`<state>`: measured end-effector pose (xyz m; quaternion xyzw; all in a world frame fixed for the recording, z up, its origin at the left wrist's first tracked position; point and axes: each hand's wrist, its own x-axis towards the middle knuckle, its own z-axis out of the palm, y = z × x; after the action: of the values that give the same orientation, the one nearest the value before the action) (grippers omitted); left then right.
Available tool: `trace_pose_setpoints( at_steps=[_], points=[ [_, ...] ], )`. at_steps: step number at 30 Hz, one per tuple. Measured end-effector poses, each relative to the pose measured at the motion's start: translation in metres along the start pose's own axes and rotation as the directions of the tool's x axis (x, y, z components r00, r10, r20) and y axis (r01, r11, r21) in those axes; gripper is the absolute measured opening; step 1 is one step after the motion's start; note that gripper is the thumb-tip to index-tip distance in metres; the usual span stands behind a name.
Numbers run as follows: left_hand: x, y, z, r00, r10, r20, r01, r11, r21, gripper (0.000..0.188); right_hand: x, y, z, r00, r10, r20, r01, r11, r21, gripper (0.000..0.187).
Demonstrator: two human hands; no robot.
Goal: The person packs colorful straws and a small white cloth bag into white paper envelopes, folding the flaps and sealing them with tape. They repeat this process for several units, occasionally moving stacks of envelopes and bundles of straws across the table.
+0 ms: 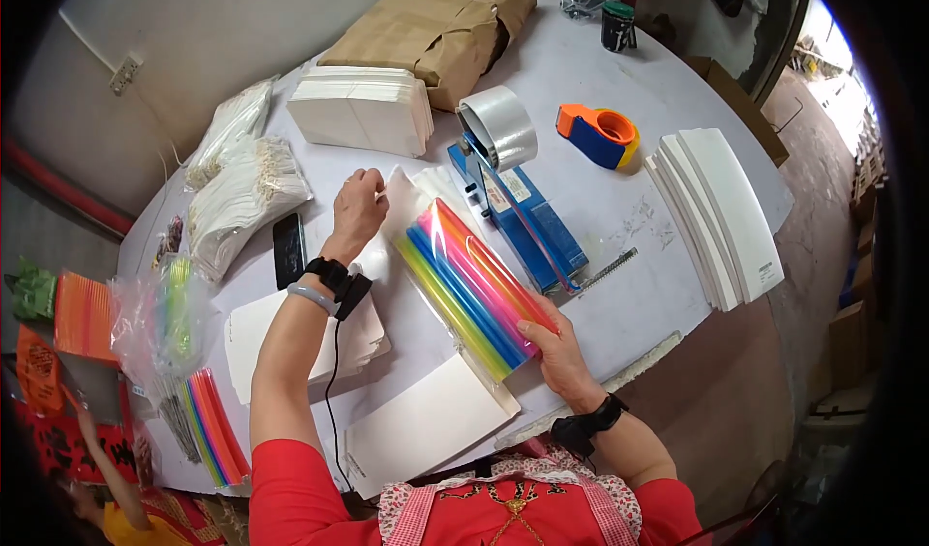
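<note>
The right hand [561, 348] grasps the lower end of a bundle [472, 299] of shiny tubes in yellow-green, blue, pink and orange, sleeved in a clear bag and tilted across the middle of a white table [648, 314]. Taking the bundle as the clock's centre, that hand is at 4 o'clock. The left hand [360, 203], at 10 o'clock, has its fingers curled beside the bag's upper end; whether it pinches the film, I cannot tell from this view.

Just beside the bundle, at 1 o'clock, is a blue sealer [530, 222], with a tape dispenser [598, 135] beyond it. A white card [435, 420] lies between 6 and 7, a stack of cards [310, 338] at 8, a phone [288, 251] between 9 and 10.

As far as can be judged, the bagging of this bundle is done, while the upper end appears unsealed and the sealer has nothing in it. Further out at 8 o'clock, loose tubes [218, 425] lie unbagged, so more seems left.
</note>
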<state>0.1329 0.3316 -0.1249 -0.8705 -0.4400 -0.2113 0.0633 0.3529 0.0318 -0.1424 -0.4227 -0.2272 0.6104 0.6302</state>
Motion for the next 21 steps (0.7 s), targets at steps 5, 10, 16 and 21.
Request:
trace_pose_setpoints(
  at_steps=[5, 10, 16, 21],
  points=[
    [-0.007, 0.031, -0.055, 0.804, 0.046, 0.592, 0.49, 0.512, -0.705, 0.02, 0.0, -0.003, -0.004, 0.999, 0.04, 0.005, -0.04, 0.992, 0.122, 0.05],
    [-0.029, 0.056, -0.104, 0.852, -0.067, 0.519, 0.473, 0.522, -0.71, 0.016, -0.022, -0.008, -0.007, 0.996, 0.052, 0.075, -0.065, 0.981, 0.185, 0.054],
    [-0.048, 0.094, -0.189, 0.707, -0.031, 0.707, 0.654, 0.409, -0.636, 0.024, -0.072, -0.019, -0.023, 0.981, 0.039, 0.19, -0.072, 0.982, 0.175, 0.063],
    [-0.09, 0.129, -0.247, 0.828, 0.082, 0.555, 0.507, 0.314, -0.803, 0.035, -0.101, -0.063, -0.041, 0.964, 0.009, 0.264, 0.119, 0.877, -0.466, 0.084]
  ],
)
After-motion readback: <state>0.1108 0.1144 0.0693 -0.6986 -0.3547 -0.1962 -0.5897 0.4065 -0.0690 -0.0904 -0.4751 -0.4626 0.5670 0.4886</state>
